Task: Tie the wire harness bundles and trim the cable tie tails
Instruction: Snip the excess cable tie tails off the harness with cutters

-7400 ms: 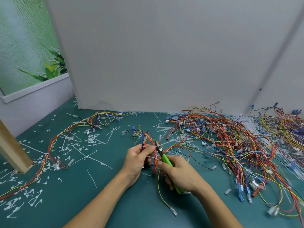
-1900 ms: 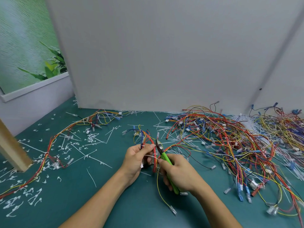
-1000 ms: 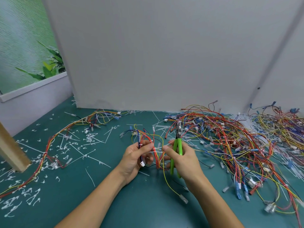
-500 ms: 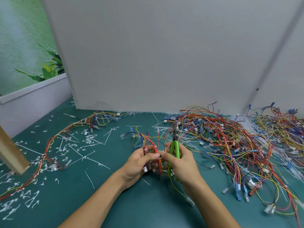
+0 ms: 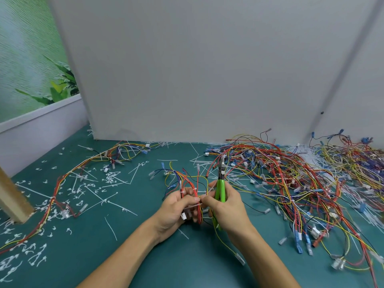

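Observation:
My left hand [image 5: 174, 210] grips a small bundle of red, yellow and blue wires [image 5: 190, 185] just above the green table. A white cable tie [image 5: 192, 206] crosses the bundle between the two hands. My right hand [image 5: 227, 206] holds the green-handled cutters [image 5: 220, 189] upright in its palm, blades pointing away from me, while its thumb and forefinger pinch the tie's end at the bundle. A yellow wire [image 5: 225, 245] hangs from the bundle toward me.
A big tangle of loose harnesses [image 5: 291, 179] covers the right side of the table. A tied harness [image 5: 68, 179] lies at the left among several cut tie tails and spare ties [image 5: 112, 202]. A grey panel [image 5: 197, 69] stands behind, a wooden post [image 5: 11, 201] at left.
The cutters swung from lying against the bundle to standing upright in my right hand. My right fingers moved onto the tie at the bundle. Both hands shifted slightly nearer me.

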